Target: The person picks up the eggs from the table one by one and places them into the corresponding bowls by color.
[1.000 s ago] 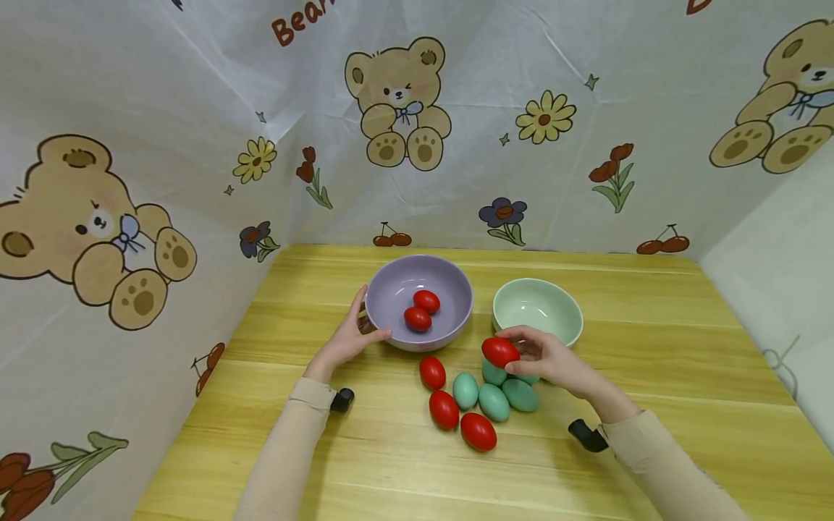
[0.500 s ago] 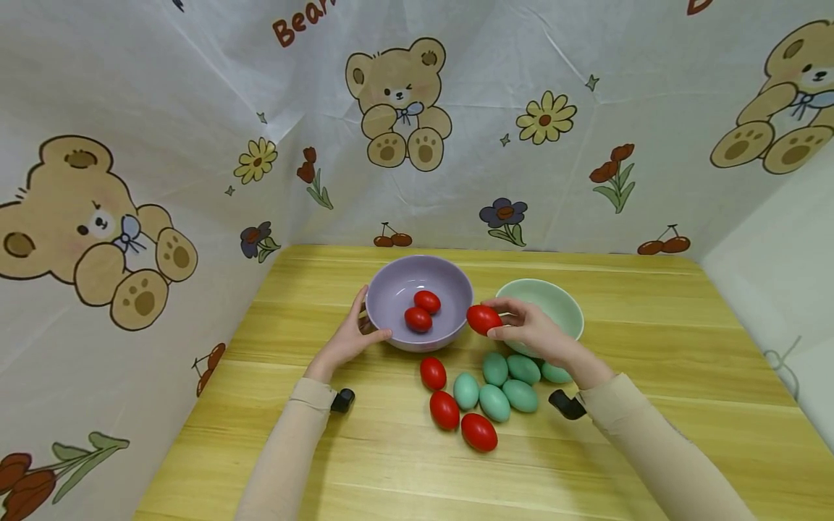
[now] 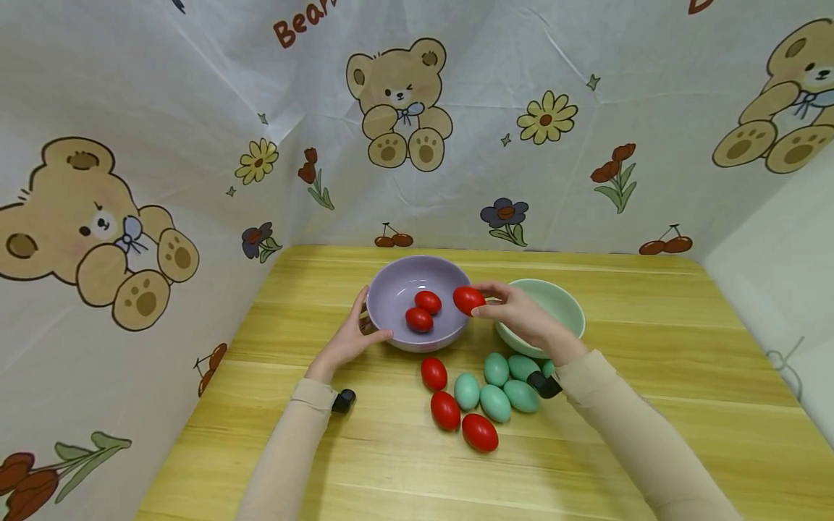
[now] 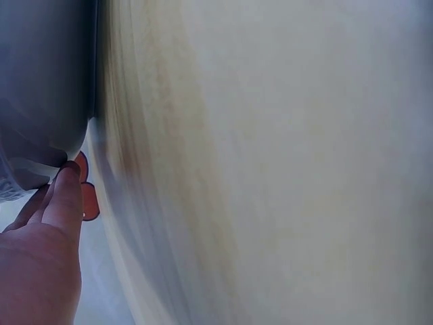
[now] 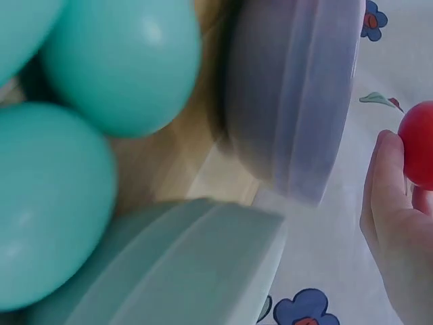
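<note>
My left hand [image 3: 347,344] rests against the left side of a purple bowl [image 3: 384,289], fingers straight along its outer wall and thumb at the front. The left wrist view shows those fingertips touching the bowl [image 4: 47,88]. Inside it lie two red eggs [image 3: 419,319]. My right hand [image 3: 521,311] pinches another red egg [image 3: 469,301] between thumb and fingers, up at the bowl's right rim. This red egg [image 5: 421,145] also appears at the edge of the right wrist view. Behind my right hand, a pale green bowl [image 3: 559,300] is partly hidden.
Several green eggs [image 3: 495,403] lie on the wooden table [image 3: 365,463] in front of the bowls. Three red eggs [image 3: 445,411] lie to their left and front. A white cloth [image 3: 482,65] printed with bears hangs behind the table and along its left side.
My right hand has carried the red egg leftward and away from me, from over the green eggs to the purple bowl's right rim. My left hand stays in place.
</note>
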A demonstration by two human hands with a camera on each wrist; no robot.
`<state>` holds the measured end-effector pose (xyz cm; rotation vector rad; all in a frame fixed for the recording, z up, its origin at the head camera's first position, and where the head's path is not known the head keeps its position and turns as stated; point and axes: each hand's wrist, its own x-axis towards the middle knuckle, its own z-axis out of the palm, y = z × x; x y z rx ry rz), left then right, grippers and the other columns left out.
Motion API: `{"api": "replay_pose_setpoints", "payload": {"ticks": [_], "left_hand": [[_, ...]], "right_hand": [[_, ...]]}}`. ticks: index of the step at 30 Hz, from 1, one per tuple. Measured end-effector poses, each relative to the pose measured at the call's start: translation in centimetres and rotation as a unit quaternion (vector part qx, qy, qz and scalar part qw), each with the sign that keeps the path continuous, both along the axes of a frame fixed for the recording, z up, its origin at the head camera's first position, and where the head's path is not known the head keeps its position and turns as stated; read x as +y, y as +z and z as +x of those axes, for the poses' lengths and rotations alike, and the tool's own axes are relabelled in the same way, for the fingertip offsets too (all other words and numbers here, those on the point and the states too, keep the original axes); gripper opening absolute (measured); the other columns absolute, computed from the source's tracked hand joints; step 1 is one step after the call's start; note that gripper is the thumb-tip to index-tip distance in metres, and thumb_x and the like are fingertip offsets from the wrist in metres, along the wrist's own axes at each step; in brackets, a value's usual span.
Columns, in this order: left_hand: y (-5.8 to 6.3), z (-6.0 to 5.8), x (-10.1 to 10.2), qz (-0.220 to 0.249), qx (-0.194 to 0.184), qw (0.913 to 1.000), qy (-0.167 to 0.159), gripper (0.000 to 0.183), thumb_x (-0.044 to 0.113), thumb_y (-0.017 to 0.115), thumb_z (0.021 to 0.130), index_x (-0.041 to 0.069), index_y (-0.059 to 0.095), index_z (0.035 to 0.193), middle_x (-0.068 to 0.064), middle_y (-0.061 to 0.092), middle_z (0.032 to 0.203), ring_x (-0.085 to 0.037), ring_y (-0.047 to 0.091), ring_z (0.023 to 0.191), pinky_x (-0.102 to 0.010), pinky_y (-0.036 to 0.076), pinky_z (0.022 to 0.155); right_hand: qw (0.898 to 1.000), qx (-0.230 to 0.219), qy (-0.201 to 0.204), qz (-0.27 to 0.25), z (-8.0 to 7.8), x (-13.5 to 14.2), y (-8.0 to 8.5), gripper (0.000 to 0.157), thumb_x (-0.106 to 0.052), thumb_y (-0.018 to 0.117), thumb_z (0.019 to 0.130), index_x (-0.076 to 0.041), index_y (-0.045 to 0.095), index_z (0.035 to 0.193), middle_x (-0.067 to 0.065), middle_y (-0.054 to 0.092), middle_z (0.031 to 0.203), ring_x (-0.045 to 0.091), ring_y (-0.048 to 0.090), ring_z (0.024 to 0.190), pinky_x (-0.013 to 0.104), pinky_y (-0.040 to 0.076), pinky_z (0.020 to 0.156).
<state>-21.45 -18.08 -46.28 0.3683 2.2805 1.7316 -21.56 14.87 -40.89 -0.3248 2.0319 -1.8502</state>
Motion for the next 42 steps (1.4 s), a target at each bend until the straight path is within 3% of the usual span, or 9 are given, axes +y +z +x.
{"api": "replay_pose_setpoints", "payload": {"ticks": [7,13,19,28,33,42], "left_hand": [[-0.1,0.0,-0.1,0.001,0.002,1.0,-0.001,0.106,0.02,0.075,0.08,0.017,-0.005,0.149,-0.025,0.014,0.147,-0.041,0.03,0.129,-0.043,0.034,0.101],[0.0,0.0,0.0,0.001,0.009,0.9999,-0.009,0.106,0.02,0.074,0.08,0.015,-0.006,0.149,-0.026,0.014,0.147,-0.042,0.029,0.129,-0.042,0.035,0.1],[0.2,0.1,0.2,-0.003,0.002,1.0,-0.005,0.106,0.02,0.075,0.08,0.017,-0.005,0.149,-0.025,0.015,0.147,-0.04,0.03,0.129,-0.042,0.034,0.101],[0.2,0.2,0.2,-0.003,-0.006,1.0,-0.004,0.105,0.021,0.074,0.08,0.022,-0.004,0.149,-0.021,0.015,0.148,-0.038,0.031,0.129,-0.038,0.035,0.101],[0.2,0.2,0.2,-0.001,-0.005,1.0,-0.007,0.105,0.02,0.074,0.081,0.021,-0.005,0.149,-0.022,0.015,0.148,-0.039,0.03,0.129,-0.041,0.035,0.101],[0.4,0.4,0.3,-0.006,-0.005,1.0,-0.001,0.105,0.021,0.074,0.08,0.023,-0.004,0.149,-0.024,0.015,0.147,-0.04,0.029,0.129,-0.044,0.032,0.102]], "right_hand": [[1.0,-0.02,-0.005,0.001,-1.0,-2.7,0.4,0.048,-0.011,0.068,0.083,-0.005,0.051,0.127,0.013,0.052,0.122,0.029,0.046,0.111,0.044,0.033,0.099],[0.999,0.002,0.035,0.019,-1.5,-5.1,0.2,0.05,-0.007,0.067,0.081,-0.003,0.05,0.128,0.015,0.054,0.119,0.029,0.052,0.106,0.037,0.045,0.091],[0.996,0.014,0.075,0.054,-1.9,-6.9,-0.2,0.046,-0.009,0.067,0.081,-0.002,0.054,0.125,0.014,0.055,0.114,0.029,0.053,0.103,0.032,0.049,0.085],[0.984,-0.015,0.123,0.127,-2.4,-8.7,-1.1,0.043,-0.008,0.069,0.081,-0.001,0.058,0.122,0.01,0.055,0.116,0.025,0.052,0.103,0.03,0.049,0.086],[0.973,-0.002,0.148,0.176,-2.5,-9.4,-1.4,0.041,-0.01,0.07,0.079,-0.004,0.061,0.119,0.006,0.06,0.109,0.021,0.054,0.099,0.027,0.049,0.083],[0.959,-0.01,0.172,0.225,-2.3,-10.1,-0.9,0.039,-0.01,0.068,0.08,-0.003,0.06,0.117,0.007,0.06,0.1,0.021,0.053,0.092,0.029,0.049,0.079]]}}
